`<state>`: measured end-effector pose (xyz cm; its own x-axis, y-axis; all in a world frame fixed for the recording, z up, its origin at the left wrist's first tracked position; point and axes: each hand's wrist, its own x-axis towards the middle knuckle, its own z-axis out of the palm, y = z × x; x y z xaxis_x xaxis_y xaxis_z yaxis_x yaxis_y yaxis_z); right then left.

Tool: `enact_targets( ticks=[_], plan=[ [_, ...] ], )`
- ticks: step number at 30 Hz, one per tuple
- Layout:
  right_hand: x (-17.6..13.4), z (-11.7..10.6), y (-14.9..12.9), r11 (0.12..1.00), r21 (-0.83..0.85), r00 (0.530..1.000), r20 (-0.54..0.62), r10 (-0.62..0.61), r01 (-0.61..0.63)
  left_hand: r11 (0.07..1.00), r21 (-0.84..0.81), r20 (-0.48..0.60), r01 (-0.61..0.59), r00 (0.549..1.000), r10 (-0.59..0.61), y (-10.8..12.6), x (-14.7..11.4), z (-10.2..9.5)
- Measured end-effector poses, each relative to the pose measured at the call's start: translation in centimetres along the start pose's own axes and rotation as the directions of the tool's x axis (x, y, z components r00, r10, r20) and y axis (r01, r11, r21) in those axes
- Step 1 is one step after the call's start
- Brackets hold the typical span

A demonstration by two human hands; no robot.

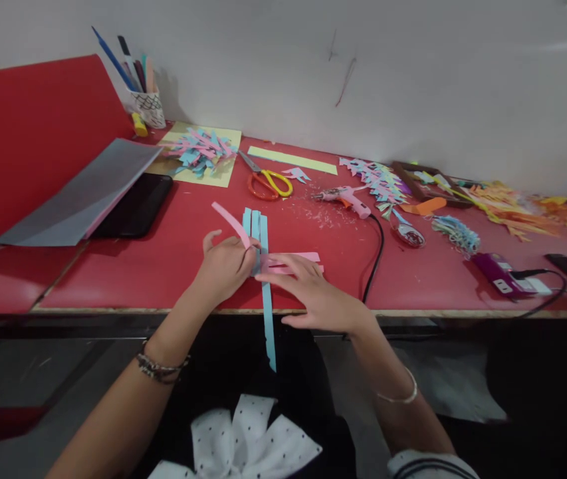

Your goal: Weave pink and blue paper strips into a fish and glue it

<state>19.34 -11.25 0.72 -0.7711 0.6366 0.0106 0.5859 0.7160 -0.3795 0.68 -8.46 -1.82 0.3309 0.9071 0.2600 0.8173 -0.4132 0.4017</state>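
Blue paper strips (264, 233) cross pink strips (312, 257) by the table's (413, 279) near edge, one blue end overhanging it. The left hand (226, 267) pinches a pink one; the right hand (320, 293) lies spread, ungrasping, over others. Scissors (262, 173) lie toward the back edge.

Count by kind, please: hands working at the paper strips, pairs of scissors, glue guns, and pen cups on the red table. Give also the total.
Hands: 2, left hand and right hand
Scissors: 1
Glue gun: 1
Pen cup: 1
Total: 5
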Motion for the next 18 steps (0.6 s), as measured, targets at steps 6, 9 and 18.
enact_targets(
  ticks=[6, 9, 18],
  plan=[
    [-1.4, 3.5, -1.9, 0.975, -0.22, 0.968, -0.25, -0.039, -0.018, 0.999, -0.038, -0.002, 0.04, 0.999, -0.04, 0.0, 0.1, 0.2],
    [-0.6, 3.3, -1.9, 0.991, -0.133, 0.924, -0.375, -0.076, 0.028, 0.998, -0.042, 0.008, 0.039, 0.999, -0.039, -0.1, 0.1, 0.1],
    [4.4, -0.6, 1.0, 0.827, 0.554, 0.877, -0.345, 0.335, -0.098, 0.995, -0.091, 0.002, 0.048, 0.999, -0.048, -0.2, 0.2, 0.1]
  ],
)
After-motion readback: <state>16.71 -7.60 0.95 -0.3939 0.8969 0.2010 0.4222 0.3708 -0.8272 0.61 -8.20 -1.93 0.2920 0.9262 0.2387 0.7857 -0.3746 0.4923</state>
